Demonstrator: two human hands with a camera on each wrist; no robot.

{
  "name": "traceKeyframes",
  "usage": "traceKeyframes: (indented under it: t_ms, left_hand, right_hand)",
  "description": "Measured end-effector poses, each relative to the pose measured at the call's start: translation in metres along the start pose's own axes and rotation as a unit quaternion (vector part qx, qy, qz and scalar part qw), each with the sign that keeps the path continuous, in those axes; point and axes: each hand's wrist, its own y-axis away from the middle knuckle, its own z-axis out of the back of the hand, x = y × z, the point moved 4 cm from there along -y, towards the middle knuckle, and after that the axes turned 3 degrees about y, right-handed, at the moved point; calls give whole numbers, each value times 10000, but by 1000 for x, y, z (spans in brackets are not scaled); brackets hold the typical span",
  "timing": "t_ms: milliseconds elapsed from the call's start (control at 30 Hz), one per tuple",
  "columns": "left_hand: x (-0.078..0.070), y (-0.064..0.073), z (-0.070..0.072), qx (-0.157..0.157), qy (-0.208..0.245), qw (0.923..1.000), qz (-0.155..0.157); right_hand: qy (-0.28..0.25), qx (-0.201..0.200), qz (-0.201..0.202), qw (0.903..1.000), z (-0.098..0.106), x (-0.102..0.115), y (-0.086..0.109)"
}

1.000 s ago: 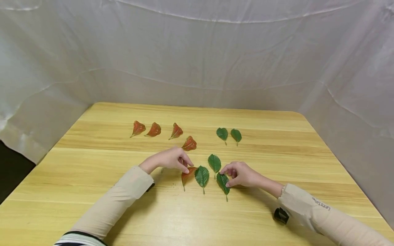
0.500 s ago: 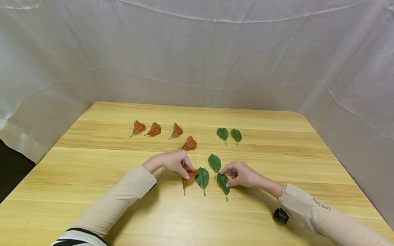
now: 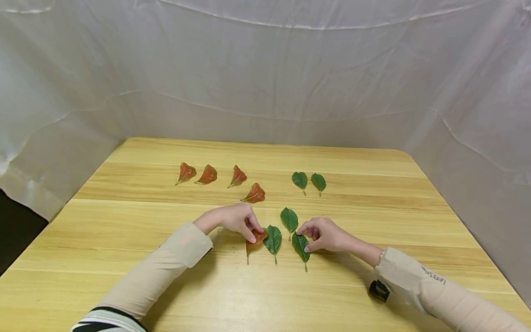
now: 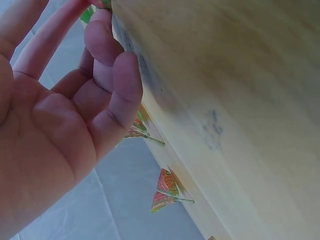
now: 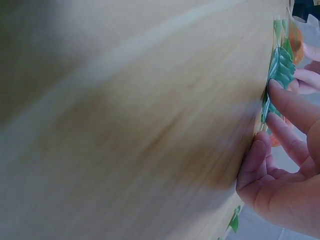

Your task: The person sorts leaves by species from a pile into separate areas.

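Note:
In the head view my left hand (image 3: 234, 219) pinches a red leaf (image 3: 258, 236) between thumb and fingers, low over the wooden table. The leaf's right edge meets a green leaf (image 3: 272, 240) with a toothed rim. My right hand (image 3: 329, 236) holds another green leaf (image 3: 300, 249) against the table by its edges, thumb and index finger set apart on it. Just above that one lies a third green leaf (image 3: 289, 218). From the right wrist, the thumb and fingertip show on the held leaf (image 5: 283, 67). The left wrist view catches only a sliver of the pinched red leaf.
Farther back on the table (image 3: 166, 286) lie several red leaves, the nearest (image 3: 255, 193) just beyond my left hand. Two green leaves (image 3: 299, 180) lie at the back right. Pale sheeting (image 3: 265, 83) surrounds the table's back and sides.
My left hand has drawn the red leaf slightly toward me, and its fingers now cover more of it. The middle green leaf shifted a little. My right hand has stayed put.

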Motion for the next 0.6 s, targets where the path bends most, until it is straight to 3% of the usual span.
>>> traceKeyframes:
  t_ms: [367, 600]
  left_hand:
    - [2, -1, -1, 40, -13, 9996, 272]
    - [2, -2, -2, 79, -79, 9994, 325]
  right_hand:
    - [-51, 79, -38, 9999, 2, 2, -1]
    - [-173, -129, -74, 9997, 5, 2, -6]
